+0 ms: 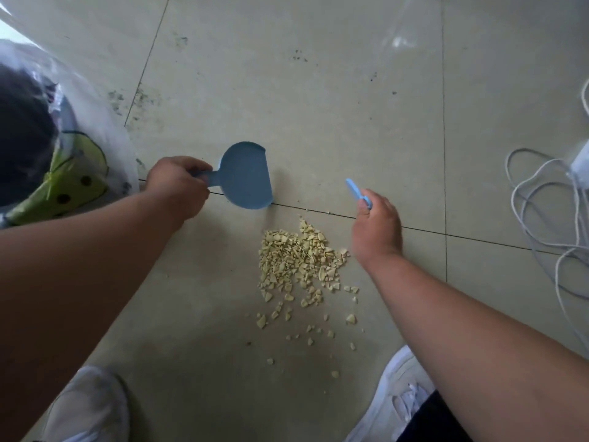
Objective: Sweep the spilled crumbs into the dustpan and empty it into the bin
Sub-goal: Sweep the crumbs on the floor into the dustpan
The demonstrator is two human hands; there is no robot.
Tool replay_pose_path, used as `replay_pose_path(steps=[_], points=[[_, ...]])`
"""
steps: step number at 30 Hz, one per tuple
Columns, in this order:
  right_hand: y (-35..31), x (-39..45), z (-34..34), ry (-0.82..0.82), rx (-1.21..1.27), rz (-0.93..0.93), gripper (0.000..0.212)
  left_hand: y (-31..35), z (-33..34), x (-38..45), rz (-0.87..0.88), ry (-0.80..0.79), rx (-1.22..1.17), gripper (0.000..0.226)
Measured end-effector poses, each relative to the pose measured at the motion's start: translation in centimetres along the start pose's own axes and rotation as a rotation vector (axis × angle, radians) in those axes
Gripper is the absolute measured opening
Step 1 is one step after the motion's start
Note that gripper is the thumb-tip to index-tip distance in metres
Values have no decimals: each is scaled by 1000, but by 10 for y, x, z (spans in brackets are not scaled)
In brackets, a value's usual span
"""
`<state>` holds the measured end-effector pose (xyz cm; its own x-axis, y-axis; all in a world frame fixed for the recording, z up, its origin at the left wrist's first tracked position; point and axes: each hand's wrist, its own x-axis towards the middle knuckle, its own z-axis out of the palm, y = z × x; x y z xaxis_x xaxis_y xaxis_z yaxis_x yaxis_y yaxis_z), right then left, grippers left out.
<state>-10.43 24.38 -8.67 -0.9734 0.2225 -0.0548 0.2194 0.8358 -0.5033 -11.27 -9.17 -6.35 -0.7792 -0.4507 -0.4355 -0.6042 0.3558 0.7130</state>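
L hand (pixel 174 185) grips blue dustpan (pixel 243 177) by its handle, pan tilted w/ front edge near floor (pixel 318 106). R hand (pixel 376 224) pinches small blue brush (pixel 357 192). Crumbs (pixel 299 260) piled on floor btwn hands, just below pan. Bin bag (pixel 47 148) at left.
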Motion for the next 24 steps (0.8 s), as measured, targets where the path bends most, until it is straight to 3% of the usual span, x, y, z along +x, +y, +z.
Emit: replay_pose_path(steps=[7, 12, 18, 24], points=[[59, 43, -13, -11, -131, 175, 28, 12, 26, 8, 19, -50, -8, 18], [38, 0, 12, -72, -100, -18, 34, 11, 30, 9, 23, -58, 25, 19], [-15, -67, 42, -271, -127, -234, 42, 5, 20, 2, 75, -23, 100, 24], [-45, -81, 50, -308, -77, -242, 41, -2, 18, -9, 53, -48, 48, 20]])
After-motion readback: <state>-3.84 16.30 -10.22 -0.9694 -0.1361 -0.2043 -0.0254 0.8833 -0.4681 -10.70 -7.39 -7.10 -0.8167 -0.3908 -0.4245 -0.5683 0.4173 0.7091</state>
